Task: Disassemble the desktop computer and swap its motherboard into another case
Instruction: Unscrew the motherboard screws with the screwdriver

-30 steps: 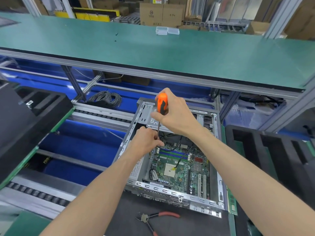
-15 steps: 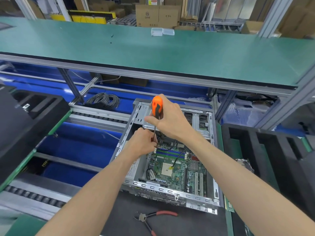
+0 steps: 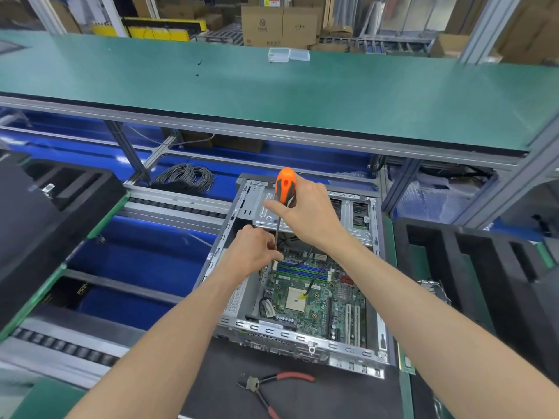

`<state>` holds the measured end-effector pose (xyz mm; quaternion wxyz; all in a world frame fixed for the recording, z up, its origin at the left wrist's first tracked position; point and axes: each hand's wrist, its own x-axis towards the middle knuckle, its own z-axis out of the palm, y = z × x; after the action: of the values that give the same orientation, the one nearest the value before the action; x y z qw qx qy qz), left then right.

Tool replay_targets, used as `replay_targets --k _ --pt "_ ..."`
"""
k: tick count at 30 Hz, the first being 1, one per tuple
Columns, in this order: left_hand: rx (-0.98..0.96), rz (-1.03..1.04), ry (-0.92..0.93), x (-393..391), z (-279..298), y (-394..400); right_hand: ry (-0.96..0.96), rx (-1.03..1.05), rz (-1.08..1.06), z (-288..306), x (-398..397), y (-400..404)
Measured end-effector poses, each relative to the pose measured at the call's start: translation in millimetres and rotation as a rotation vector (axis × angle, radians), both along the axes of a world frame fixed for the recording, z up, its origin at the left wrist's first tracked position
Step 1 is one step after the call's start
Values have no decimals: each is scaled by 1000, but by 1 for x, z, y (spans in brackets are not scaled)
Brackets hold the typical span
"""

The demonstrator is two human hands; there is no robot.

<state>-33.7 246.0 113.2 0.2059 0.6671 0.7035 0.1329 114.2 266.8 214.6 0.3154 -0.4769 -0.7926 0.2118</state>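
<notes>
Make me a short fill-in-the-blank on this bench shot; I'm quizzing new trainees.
1. The right hand grips a screwdriver with an ____ handle.
2. The left hand pinches the screwdriver's ____.
3. The pliers have ____ grips.
4. The motherboard sits inside the ____.

Missing: orange; shaft; red; case
</notes>
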Motion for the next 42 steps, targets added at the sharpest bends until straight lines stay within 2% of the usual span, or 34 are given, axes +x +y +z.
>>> replay_targets --k 11,18,20,22,25,30,38,42 --pt "-55 -132 113 6 6 -3 127 21 -46 9 25 -6" --pt "-56 -302 387 28 1 -9 121 51 -99 16 52 -13" --pt "-99 -279 420 45 -7 -11 124 62 -116 18 60 -13" --pt "-147 -209 374 58 -15 -11 140 68 -135 20 68 -13" --pt "-200 -80 206 69 -28 -13 162 68 -142 22 78 -14" --pt "-198 84 -47 72 -48 -9 176 65 -145 22 85 -15" --pt "-170 87 -163 70 -57 -7 259 52 -153 18 85 -16" --pt "-244 132 -90 69 -58 -7 230 70 -185 23 85 -14"
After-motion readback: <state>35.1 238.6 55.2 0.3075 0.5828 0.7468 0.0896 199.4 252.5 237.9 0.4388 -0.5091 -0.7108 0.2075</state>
